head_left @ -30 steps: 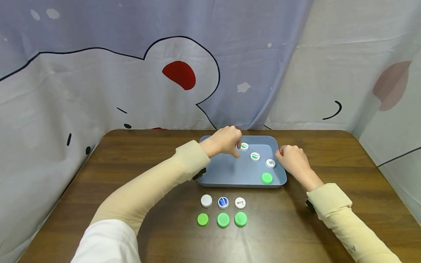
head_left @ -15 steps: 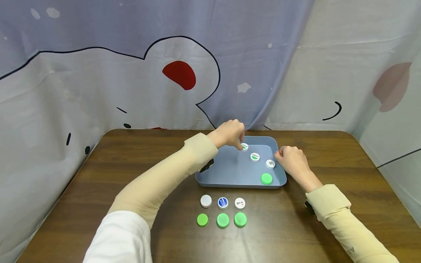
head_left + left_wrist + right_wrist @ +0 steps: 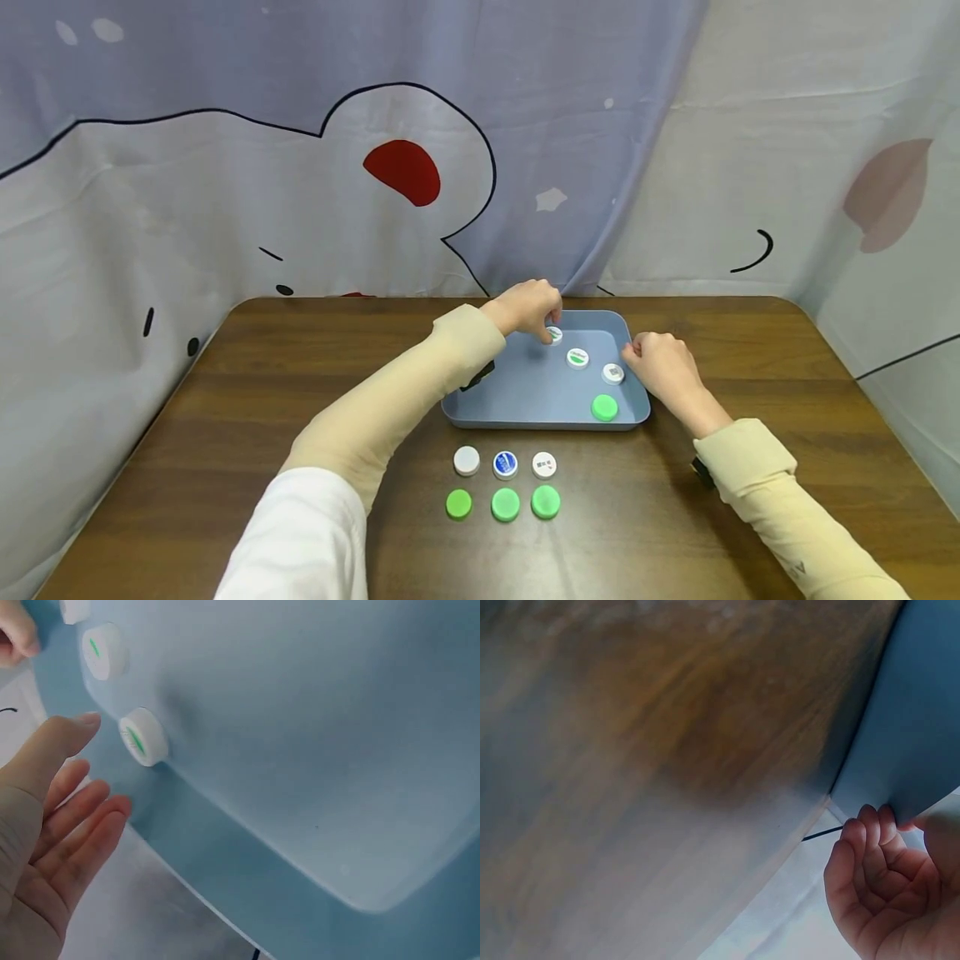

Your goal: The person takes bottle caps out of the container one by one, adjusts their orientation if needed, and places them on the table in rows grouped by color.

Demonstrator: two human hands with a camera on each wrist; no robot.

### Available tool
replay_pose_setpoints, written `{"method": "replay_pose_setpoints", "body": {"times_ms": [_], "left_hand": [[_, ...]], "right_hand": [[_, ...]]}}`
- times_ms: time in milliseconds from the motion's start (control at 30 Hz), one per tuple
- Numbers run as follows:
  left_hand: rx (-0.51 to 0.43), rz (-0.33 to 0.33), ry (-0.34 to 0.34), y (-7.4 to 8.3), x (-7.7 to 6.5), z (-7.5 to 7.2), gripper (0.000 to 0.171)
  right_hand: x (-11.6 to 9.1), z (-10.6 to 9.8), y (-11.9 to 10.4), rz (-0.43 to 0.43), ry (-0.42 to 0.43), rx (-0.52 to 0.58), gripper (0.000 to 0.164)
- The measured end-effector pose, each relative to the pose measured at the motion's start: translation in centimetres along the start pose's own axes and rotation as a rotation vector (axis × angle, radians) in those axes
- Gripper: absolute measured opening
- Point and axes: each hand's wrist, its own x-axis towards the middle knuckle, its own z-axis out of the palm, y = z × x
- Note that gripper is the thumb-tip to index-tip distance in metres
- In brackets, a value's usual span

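In the head view, my left hand point(image 3: 527, 307) is over the back of a blue-grey tray point(image 3: 517, 392). Its thumb and fingers are apart, close to a white bottle cap with a green mark point(image 3: 144, 737); the left wrist view shows a gap between them. My right hand point(image 3: 663, 367) grips the tray's right rim, fingers curled and thumb at the edge in the right wrist view. Farther along inside the tray lie another green-marked white cap point(image 3: 577, 358), a white cap with a printed code point(image 3: 612, 373) and a green cap point(image 3: 604, 407).
In front of the tray, on the brown wooden table point(image 3: 300, 367), lie two rows of caps: plain white point(image 3: 467, 461), blue-printed point(image 3: 506, 465) and code-printed white point(image 3: 544, 465), then three green ones point(image 3: 506, 504) nearer me. A patterned curtain point(image 3: 570, 150) hangs behind the table.
My left hand has moved slightly right and in toward the rearmost white cap, then lowered a little. My right hand stays at the tray's rim. The whole scene shifts slightly left.
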Motion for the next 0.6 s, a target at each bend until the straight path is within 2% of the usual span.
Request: {"method": "replay_pose_setpoints", "body": {"times_ms": [333,600], "left_hand": [[0.058,0.02,-0.036,0.0,1.5,1.9,0.034],[0.096,0.026,-0.058,0.2,1.7,2.6,0.029]], "right_hand": [[0.0,0.3,-0.2,-0.013,-0.015,-0.014,0.036],[0.1,0.5,-0.4,-0.011,-0.024,-0.016,0.036]]}}
